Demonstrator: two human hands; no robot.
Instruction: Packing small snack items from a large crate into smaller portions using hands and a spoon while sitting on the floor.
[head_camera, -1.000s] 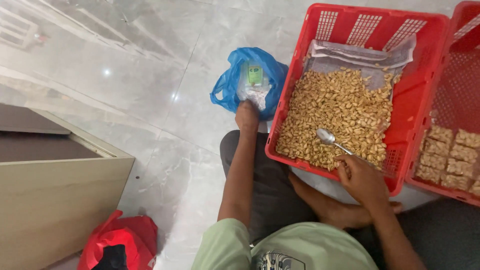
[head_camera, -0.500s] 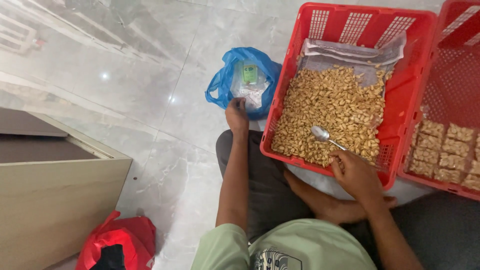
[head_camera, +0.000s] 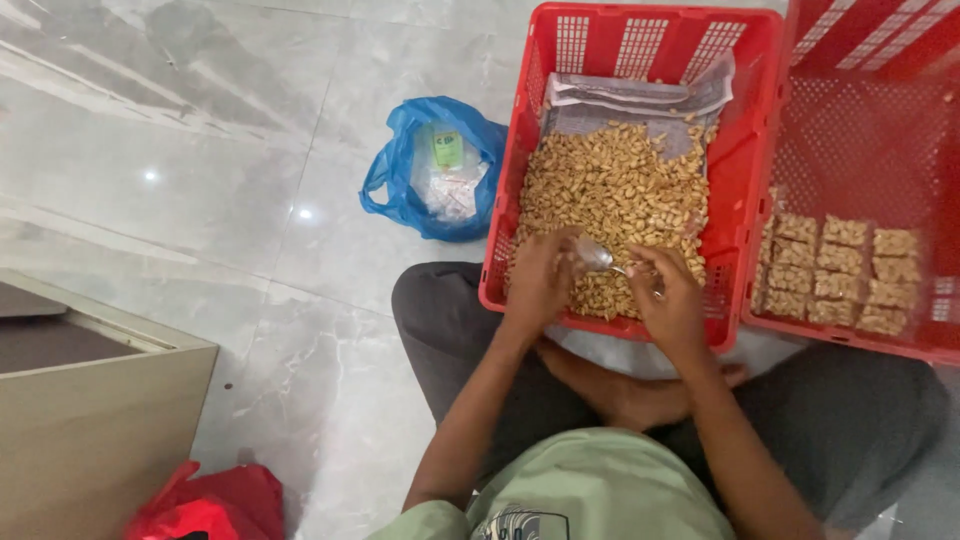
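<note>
Left hand: the left hand (head_camera: 540, 285) is inside the near end of the red crate (head_camera: 760, 60), low over the nuts. Its fingers are curled together near the bowl of the spoon. If they press something small between them, I cannot tell, because the hand hides it.

Right hand: the right hand (head_camera: 668, 298) is just beside the left one, also over the near end of the crate. Its fingers are closed around the handle of the metal spoon (head_camera: 598, 258).

Spoon: the shiny bowl shows between the two hands, above the nuts, and the handle goes under the right fingers.

Nuts: the pale brown nuts (head_camera: 620, 190) fill most of the crate bottom in a loose heap. They lie on a sheet of clear plastic (head_camera: 640, 95), which is folded up at the far end of the crate.

Second crate: another red crate (head_camera: 870, 140) stands touching the first one on the right. In it, small packed portions (head_camera: 840, 272) of the same nuts lie in rows at the near side.

Blue bag: an open blue plastic bag (head_camera: 400, 190) lies on the floor just left of the first crate, with clear wrappers and a small green piece inside.

Floor: grey marble tiles (head_camera: 200, 150), shiny.

Other things: a beige cabinet (head_camera: 90, 430) at the left, and a red bag (head_camera: 205, 505) near its corner.
</note>
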